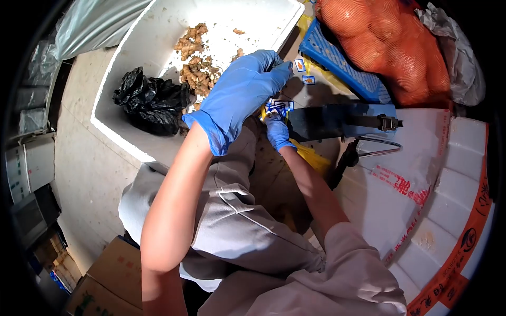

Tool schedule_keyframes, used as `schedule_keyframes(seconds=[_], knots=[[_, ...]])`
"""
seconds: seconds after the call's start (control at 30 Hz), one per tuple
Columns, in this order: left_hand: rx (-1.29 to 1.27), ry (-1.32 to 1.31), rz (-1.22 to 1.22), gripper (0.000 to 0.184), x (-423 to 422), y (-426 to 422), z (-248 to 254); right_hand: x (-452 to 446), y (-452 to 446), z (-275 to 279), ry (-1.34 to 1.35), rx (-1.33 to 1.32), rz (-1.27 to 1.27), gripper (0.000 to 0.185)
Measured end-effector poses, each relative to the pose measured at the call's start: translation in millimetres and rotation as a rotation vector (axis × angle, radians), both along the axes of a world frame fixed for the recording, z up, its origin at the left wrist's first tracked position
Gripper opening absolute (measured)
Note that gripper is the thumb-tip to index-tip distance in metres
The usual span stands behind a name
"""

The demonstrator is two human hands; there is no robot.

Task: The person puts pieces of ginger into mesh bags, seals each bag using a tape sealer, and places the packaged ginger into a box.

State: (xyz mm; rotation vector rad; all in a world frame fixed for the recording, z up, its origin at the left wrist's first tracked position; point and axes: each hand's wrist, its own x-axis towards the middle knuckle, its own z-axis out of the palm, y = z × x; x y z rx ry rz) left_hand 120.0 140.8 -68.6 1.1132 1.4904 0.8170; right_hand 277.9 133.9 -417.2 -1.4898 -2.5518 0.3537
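Note:
My left hand (240, 89), in a blue glove, reaches over the near edge of a white foam box (126, 63). Its fingers are bent and pressed together, and whatever is between them is hidden. My right hand (278, 130), gloved too, grips a bunch of small blue-edged labels (278, 107), with a bit of yellow showing beside them. Just past my left fingertips are a loose label (300, 65) and a second label (309, 80). Knobbly ginger roots (197, 75) and crumbs lie inside the box, beside a crumpled black plastic bag (150, 100).
A blue plastic crate (342, 63) stands at the upper right against a red mesh sack (390, 47) of round produce. A dark blue flat object with a buckled strap (363, 121) lies right of my hands. White foam boxes (400, 174) line the right; a cardboard box (113, 274) sits lower left.

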Motion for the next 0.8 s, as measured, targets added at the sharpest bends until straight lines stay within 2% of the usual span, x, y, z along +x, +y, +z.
schedule_keyframes(seconds=[0.13,0.2,0.27,0.33,0.37,0.4,0.47,0.5,0.53,0.6,0.63,0.67,0.77,0.8], knots=[[0.017,-0.058,0.051,0.024,-1.2,-1.8,-3.7,-5.9,14.0,-24.4,0.204,-0.026,-0.157,0.014],[0.008,-0.078,0.048,0.025,-2.7,-4.1,-1.0,-5.1,24.5,-33.3,0.393,-0.058,-0.595,0.013],[-0.048,-0.107,0.094,0.028,-4.0,-5.3,0.6,13.3,35.8,-54.8,0.348,0.025,-0.741,0.013],[-0.024,-0.136,0.104,0.030,-4.2,-5.5,-1.4,28.6,39.0,-49.8,0.236,-0.149,-0.795,0.013],[-0.015,-0.132,0.086,0.030,-4.2,-5.8,-0.7,34.4,47.0,-55.3,-0.048,-0.166,-0.741,0.016],[-0.006,-0.129,0.070,0.030,-3.9,-6.1,0.3,43.8,51.8,-75.4,-0.050,-0.167,-0.741,0.016],[-0.021,-0.139,0.078,0.030,-1.9,-5.8,2.1,58.3,54.4,-108.4,-0.318,-0.083,-0.439,0.018],[-0.030,-0.146,0.085,0.029,-0.8,-5.1,2.5,49.7,51.2,-78.7,0.327,-0.430,-0.724,0.019],[-0.031,-0.145,0.084,0.029,-0.7,-4.5,2.3,42.9,49.2,-64.8,0.327,-0.430,-0.725,0.019],[-0.047,-0.154,0.081,0.028,-1.5,-3.8,2.2,36.4,47.2,-54.6,0.226,-0.148,-0.889,0.013],[-0.049,-0.151,0.078,0.028,-0.5,-3.7,2.8,41.4,50.8,-51.1,0.330,-0.030,-0.724,0.014],[-0.056,-0.150,0.109,0.027,1.0,-4.1,3.9,42.6,54.3,-48.9,0.332,-0.031,-0.728,0.014],[-0.062,-0.152,0.116,0.026,-0.5,-5.0,1.9,47.5,70.2,-78.4,0.449,-0.032,-0.730,0.015],[-0.061,-0.156,0.098,0.026,-1.5,-5.0,1.2,58.0,77.9,-110.0,0.454,-0.031,-0.730,0.015]])
